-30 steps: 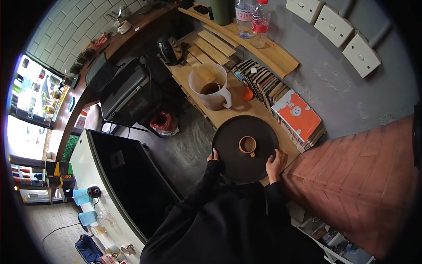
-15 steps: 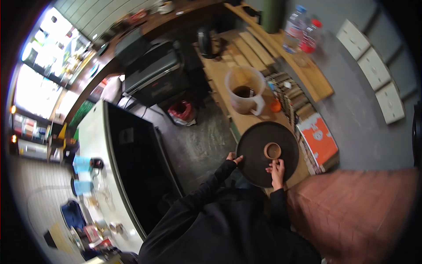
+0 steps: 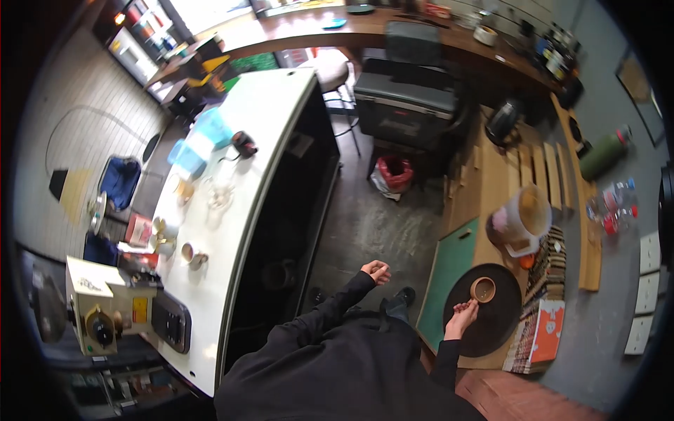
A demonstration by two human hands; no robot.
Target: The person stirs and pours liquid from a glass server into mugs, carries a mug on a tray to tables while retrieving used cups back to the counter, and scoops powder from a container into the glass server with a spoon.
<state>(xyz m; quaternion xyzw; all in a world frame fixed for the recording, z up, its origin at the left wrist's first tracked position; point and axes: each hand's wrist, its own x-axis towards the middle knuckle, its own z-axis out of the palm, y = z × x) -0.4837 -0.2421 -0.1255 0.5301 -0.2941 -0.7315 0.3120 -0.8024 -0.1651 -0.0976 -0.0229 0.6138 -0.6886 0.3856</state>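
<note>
My right hand [image 3: 462,316] has its fingers closed on the near side of a small brown cup [image 3: 482,290], whose opening faces up. The cup is over a dark round tray [image 3: 495,326] that lies on the wooden cabinet [image 3: 469,247]; whether the cup touches the tray I cannot tell. Over the floor, away from the tray, my left hand [image 3: 376,272] is in the air with loosely bent fingers and nothing visible in it. Beyond the tray stands a translucent plastic pitcher [image 3: 519,221] with dark contents.
A white-topped counter [image 3: 235,203] on the left bears a mug [image 3: 193,254], a dark pitcher [image 3: 244,144] and a grinder-like machine [image 3: 116,309]. Ahead, a bin with a red liner [image 3: 393,174] stands on the floor. An orange-covered book [image 3: 546,330] adjoins the tray.
My left hand has let go of the tray's edge and moved off it. My right hand still holds the cup over the tray. The view has turned left, bringing in more of the counter.
</note>
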